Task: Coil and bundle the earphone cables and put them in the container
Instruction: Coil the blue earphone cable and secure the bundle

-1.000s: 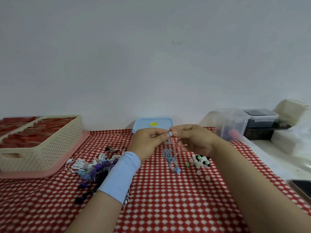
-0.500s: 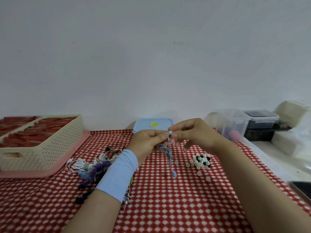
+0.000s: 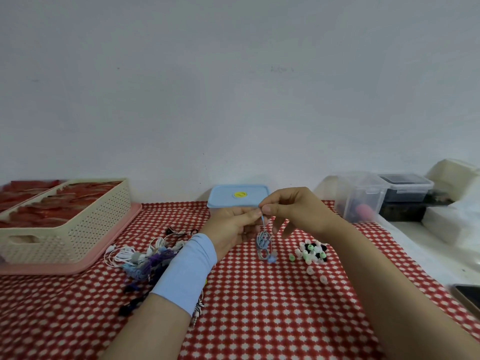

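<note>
Two hands: left (image 3: pixel 232 225) and right (image 3: pixel 294 212) both pinching one blue cable (image 3: pixel 263 242), centre frame
One box (image 3: pixel 226 197): blue lid, yellow sticker, writing unreadable
Ear tips (image 3: pixel 312 251): one heap, uncountable

1. Cream basket (image 3: pixel 78 229) runs off the left edge.
2. Dark flat thing (image 3: pixel 467 297) on the right is cut off, no idea what it is.
3. Blue earphone cable (image 3: pixel 263 242) is a blur. Its top is buried between left hand (image 3: pixel 231 227) and right hand (image 3: pixel 293 211).
4. Sleeve (image 3: pixel 187 271) covers part of the earphone pile (image 3: pixel 140 258).
</note>
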A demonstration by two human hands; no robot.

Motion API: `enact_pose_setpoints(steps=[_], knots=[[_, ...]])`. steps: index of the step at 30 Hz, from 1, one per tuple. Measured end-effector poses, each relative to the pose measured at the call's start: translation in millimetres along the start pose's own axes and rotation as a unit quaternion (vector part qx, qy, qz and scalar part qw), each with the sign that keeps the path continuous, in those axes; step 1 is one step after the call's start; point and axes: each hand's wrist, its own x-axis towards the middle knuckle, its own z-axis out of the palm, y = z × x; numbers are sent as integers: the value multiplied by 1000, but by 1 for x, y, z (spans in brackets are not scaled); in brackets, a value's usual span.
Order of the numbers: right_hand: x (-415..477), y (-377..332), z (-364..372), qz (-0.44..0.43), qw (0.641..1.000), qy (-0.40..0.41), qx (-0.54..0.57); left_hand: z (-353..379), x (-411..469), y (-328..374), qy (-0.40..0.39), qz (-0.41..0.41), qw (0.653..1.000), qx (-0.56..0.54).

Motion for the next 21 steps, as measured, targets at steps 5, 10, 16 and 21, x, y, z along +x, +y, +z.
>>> enact_pose_setpoints(steps=[5, 10, 16, 21], knots=[[-2, 0, -3, 75, 995, -5, 60, 1, 0, 0, 10, 26, 998, 48], [-3, 3, -4, 124, 984, -33, 121, 1, 0, -1, 5, 36, 998, 43], [0, 9, -1, 131, 976, -32, 172, 3, -2, -1, 4, 45, 998, 36], [-2, 7, -9, 110, 981, -14, 162, 4, -1, 3, 77, 115, 983, 118]])
